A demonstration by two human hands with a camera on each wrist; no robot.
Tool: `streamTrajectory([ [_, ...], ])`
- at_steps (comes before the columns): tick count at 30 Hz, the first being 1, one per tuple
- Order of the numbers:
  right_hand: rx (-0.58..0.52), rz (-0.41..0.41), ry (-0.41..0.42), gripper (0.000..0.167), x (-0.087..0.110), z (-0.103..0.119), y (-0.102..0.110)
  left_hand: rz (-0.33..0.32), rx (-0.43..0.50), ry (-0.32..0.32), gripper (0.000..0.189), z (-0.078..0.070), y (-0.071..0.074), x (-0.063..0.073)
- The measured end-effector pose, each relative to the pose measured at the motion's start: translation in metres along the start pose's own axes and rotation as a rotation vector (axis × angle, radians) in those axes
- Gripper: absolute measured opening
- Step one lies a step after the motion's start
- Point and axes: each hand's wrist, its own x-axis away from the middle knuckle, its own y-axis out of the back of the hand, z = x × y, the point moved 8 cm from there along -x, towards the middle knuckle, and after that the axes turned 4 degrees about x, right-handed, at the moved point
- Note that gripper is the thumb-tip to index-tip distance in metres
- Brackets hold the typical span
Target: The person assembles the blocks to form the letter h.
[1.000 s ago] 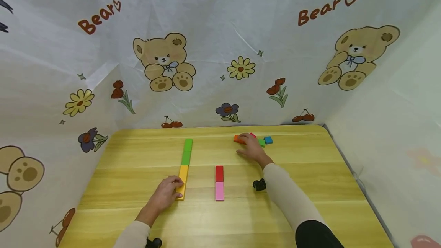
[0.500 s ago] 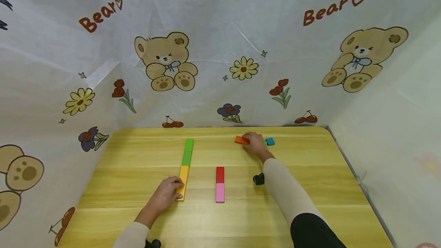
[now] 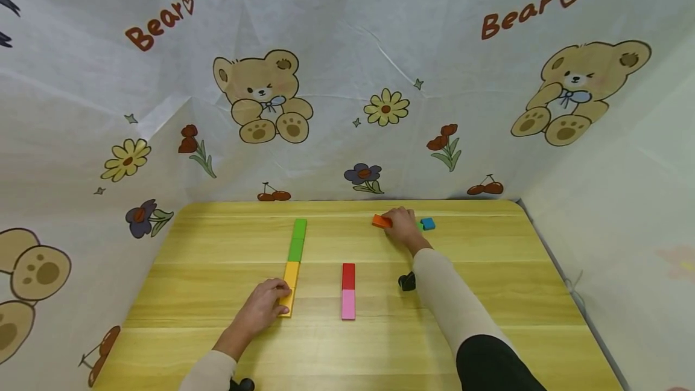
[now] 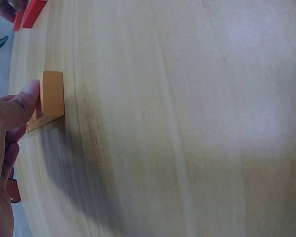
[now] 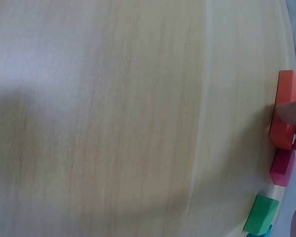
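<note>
My left hand point(image 3: 263, 305) holds the near yellow block point(image 4: 53, 94), the closest piece in a straight row on the table. Beyond it lie another yellow block point(image 3: 291, 271) and two green blocks point(image 3: 296, 249), end to end. At the back of the table my right hand point(image 3: 403, 227) grips an orange block point(image 5: 286, 89) with the thumb on its near side. A dark pink block point(image 5: 282, 167) sits right by the orange one; the hand hides it in the head view. Further right are a small green block point(image 5: 261, 215) and a blue block point(image 3: 428, 224).
Between the hands, a red block point(image 3: 349, 276) and a pink block point(image 3: 349, 305) lie end to end on the wooden table point(image 3: 456, 355). A white cloth point(image 3: 326, 29) printed with bears hangs behind the table's far edge.
My right hand has moved slightly right and its fingers have closed on the orange block. My left hand stays at the yellow block. The view has shifted a little.
</note>
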Motion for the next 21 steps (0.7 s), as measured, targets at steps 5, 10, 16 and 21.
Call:
streamTrajectory([
  [5, 0.023, -0.015, -0.01, 0.032, 0.0, 0.003, 0.0, 0.009, 0.01, 0.0, 0.032, 0.001, 0.0, 0.0],
  [10, 0.025, -0.068, 0.027, 0.03, 0.003, 0.015, 0.005, 0.005, 0.007, 0.008, 0.032, 0.001, -0.001, -0.001],
  [16, -0.036, -0.086, 0.082, 0.03, 0.009, 0.038, 0.008, 0.013, 0.012, 0.024, 0.032, 0.001, 0.0, -0.001],
  [21, -0.061, -0.078, 0.098, 0.028, 0.018, 0.054, 0.004, 0.019, 0.027, 0.029, 0.032, 0.001, -0.001, -0.001],
])
